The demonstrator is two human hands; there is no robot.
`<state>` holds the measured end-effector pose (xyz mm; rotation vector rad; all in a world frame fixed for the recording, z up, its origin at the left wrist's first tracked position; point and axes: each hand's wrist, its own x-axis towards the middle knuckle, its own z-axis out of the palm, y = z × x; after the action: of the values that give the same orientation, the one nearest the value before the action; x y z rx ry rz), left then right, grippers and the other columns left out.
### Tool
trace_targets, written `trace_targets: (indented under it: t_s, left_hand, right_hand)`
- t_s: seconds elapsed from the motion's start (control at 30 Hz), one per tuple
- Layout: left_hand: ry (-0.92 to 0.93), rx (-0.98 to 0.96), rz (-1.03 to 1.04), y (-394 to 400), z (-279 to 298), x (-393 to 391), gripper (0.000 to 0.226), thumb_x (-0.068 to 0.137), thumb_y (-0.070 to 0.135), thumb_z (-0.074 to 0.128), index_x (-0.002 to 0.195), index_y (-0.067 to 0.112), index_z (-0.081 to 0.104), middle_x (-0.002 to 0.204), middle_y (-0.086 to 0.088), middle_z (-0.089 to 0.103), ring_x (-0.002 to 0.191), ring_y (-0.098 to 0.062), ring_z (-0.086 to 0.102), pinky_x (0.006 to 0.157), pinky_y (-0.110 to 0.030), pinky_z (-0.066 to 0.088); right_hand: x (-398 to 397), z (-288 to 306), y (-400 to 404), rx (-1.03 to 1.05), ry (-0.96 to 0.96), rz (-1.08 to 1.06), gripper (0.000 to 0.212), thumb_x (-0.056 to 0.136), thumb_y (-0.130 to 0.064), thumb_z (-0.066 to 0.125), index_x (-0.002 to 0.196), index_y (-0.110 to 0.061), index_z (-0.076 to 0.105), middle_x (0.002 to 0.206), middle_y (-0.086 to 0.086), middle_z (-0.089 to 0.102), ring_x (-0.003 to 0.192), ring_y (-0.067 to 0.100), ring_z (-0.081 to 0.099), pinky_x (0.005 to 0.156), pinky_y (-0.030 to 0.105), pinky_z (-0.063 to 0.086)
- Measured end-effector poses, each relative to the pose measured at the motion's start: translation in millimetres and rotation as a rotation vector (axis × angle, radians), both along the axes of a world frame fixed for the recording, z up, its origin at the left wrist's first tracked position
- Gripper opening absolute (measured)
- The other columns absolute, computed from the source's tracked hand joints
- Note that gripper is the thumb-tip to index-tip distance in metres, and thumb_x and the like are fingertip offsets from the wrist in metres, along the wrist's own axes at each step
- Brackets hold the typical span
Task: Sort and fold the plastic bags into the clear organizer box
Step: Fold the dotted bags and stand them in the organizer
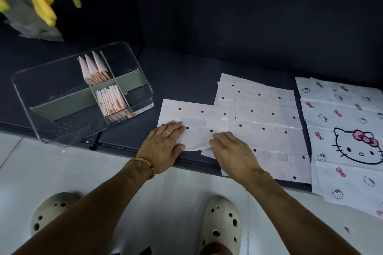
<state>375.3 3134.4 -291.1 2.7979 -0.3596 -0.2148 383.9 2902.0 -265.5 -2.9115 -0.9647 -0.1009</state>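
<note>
Head view, looking down at a dark mat laid on a pale tiled floor. Left hand lies flat, fingers straight and together, palm pressing the near-left part of a white polka-dot bag; ring on one finger, bead bracelet at the wrist. Right hand rests on the same bag's near-right corner, fingers bent down over the plastic; can't tell whether it pinches the edge or just presses it. That bag sits spread out at the mat's front edge, handle cutout visible between the two hands' far side, its near edge lifted and curling a bit under the fingers. Just right of it, overlapping, a loose stack of more polka-dot bags, flat. Further right, partly off the mat, cat-print bags with pink bows, also flat. Clear organizer box stands to the left on the mat, well apart from the hands, with grey-green dividers. Folded pinkish bags stand upright in two of its compartments: triangles in the far middle one, a tight row in the near middle one. Left compartments look bare. Yellow and grey cloth hangs top left. Two cream perforated clogs at the bottom.
</note>
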Motion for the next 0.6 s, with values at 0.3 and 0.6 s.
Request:
trace_targets:
  t_s: [0.3, 0.6]
  left_hand:
    - [-0.05, 0.019, -0.025, 1.9, 17.5, 15.7, 0.04, 0.098, 0.028, 0.041, 0.137, 0.028, 0.045, 0.143, 0.008, 0.043, 0.13, -0.015, 0.036, 0.103, -0.034, 0.032]
    - [0.164, -0.22, 0.368, 21.4, 33.6, 7.3, 0.029, 0.093, 0.031, 0.056, 0.114, 0.013, 0.064, 0.112, -0.009, 0.066, 0.1, -0.028, 0.06, 0.09, -0.038, 0.05]
  right_hand:
    - [16.4, 6.7, 3.0, 0.139, 0.201, -0.161, 0.034, 0.084, -0.033, 0.067, 0.114, -0.015, 0.065, 0.11, 0.002, 0.068, 0.102, 0.024, 0.06, 0.089, 0.037, 0.044]
    - [32.7, 11.7, -1.5, 0.574, 0.516, -0.683, 0.015, 0.084, -0.025, 0.068, 0.076, -0.015, 0.061, 0.071, -0.004, 0.06, 0.069, 0.018, 0.056, 0.061, 0.025, 0.041]
